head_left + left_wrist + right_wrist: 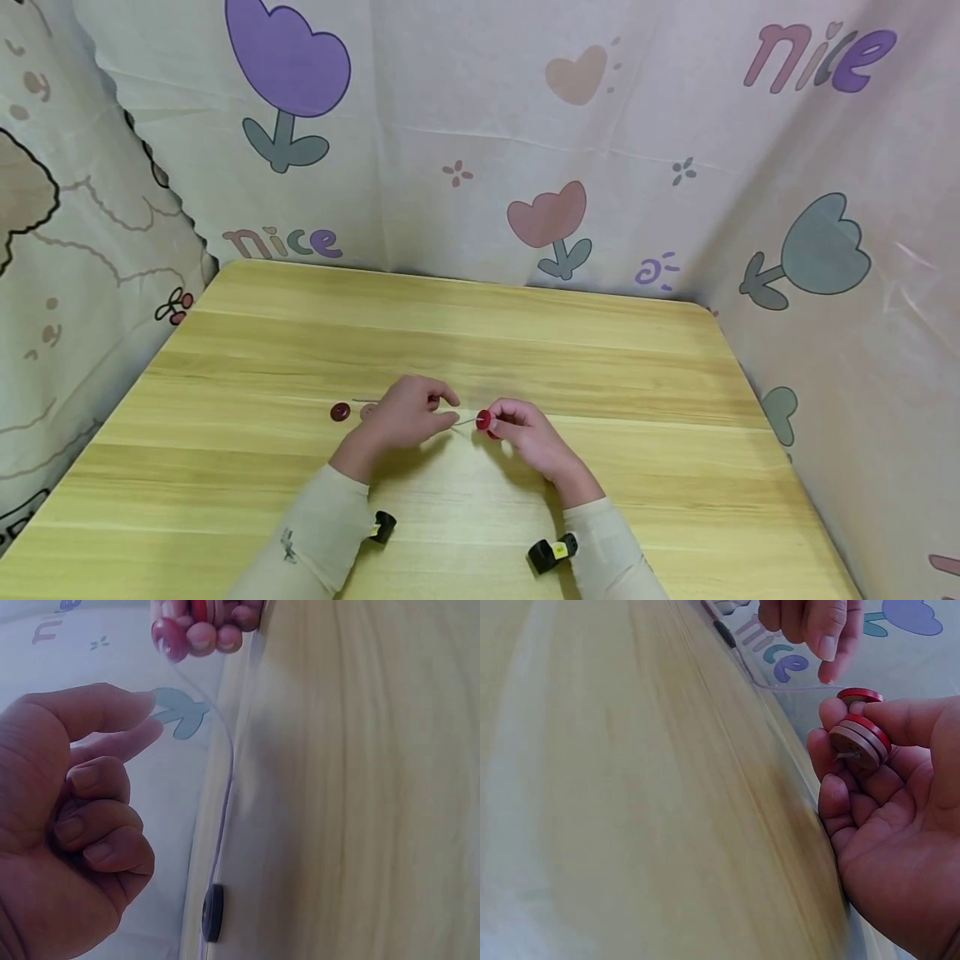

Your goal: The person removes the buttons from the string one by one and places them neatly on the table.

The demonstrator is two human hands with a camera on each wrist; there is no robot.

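My right hand (528, 435) pinches a red button (861, 695) between thumb and fingers. A small stack of red and pinkish-brown buttons (861, 744) rests against its fingers, a short string end poking from the lowest one. Thin pale string (227, 772) passes through the red button and runs down past my left hand (411, 412) to the table. The left thumb and index finger reach toward the string with a gap between them, the other fingers bent; no grip on the string shows. A dark red button (340, 412) lies left of that hand.
A pinkish button (367, 411), partly hidden by the left hand, lies on the wooden table (525, 350), with a bit of string behind it. Patterned cloth (450, 100) hangs behind and at both sides. Black-and-yellow wrist devices (552, 553) sit under the sleeves.
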